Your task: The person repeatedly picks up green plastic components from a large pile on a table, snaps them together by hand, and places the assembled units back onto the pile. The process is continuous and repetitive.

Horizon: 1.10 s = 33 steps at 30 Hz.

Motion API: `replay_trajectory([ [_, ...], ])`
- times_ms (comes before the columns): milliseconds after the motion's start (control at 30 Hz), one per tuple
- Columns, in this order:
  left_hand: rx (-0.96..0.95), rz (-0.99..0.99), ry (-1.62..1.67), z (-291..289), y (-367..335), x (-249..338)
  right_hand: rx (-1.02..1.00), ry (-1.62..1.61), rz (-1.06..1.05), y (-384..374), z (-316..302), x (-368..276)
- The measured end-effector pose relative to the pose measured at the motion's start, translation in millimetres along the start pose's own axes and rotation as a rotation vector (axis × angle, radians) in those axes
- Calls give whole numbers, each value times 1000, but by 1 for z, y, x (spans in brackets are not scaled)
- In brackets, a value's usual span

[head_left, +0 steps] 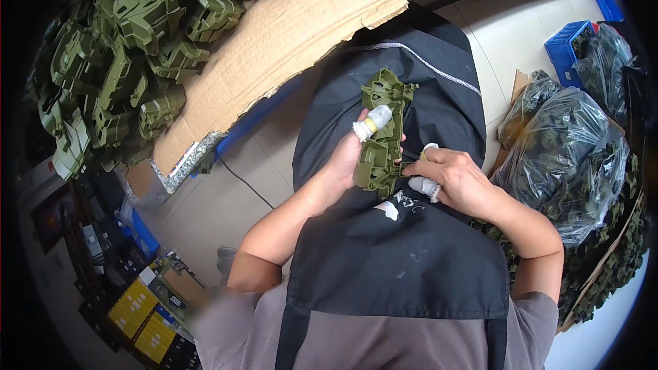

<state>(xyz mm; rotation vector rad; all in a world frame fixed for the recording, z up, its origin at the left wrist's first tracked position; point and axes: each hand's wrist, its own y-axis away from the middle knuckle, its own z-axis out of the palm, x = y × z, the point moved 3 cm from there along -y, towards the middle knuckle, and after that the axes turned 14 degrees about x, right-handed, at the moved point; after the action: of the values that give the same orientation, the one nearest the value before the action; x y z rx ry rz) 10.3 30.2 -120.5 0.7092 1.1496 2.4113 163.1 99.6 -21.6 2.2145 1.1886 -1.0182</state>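
My left hand [337,166] is closed around a long olive-green moulded plastic part [380,157], held over my lap with its hollow, ribbed side up. A white wrapping with a yellow band covers the left thumb, which presses on the part's middle. Beside the part's lower right edge is my right hand [462,179], its fingers curled and pinched together, with white wrappings on some of them. Whatever may be between those fingertips is too small to make out. Under both hands spreads a black apron [397,267] with white smudges near the part's lower end.
At upper left, similar green parts [137,17] are heaped beside a cardboard sheet [295,41] with a ragged edge on the tabletop. To my right stand a clear plastic bag [562,144], a blue crate [562,55] and many small dark-green pieces [606,253]. A cable [247,185] crosses the tiled floor.
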Motion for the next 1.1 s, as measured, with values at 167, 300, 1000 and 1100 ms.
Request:
replay_trajectory([
  [167,35,-3,-24,1,0,0,-70,71,-69,-15,10,-4],
  [300,45,7,-1,1,0,-1,-159,40,-45,-24,15,-5],
  [1000,-170,427,-398,29,39,52,591,460,-305,-169,-200,35],
  [1100,-181,442,-339,43,51,67,449,312,-379,-192,-197,89],
])
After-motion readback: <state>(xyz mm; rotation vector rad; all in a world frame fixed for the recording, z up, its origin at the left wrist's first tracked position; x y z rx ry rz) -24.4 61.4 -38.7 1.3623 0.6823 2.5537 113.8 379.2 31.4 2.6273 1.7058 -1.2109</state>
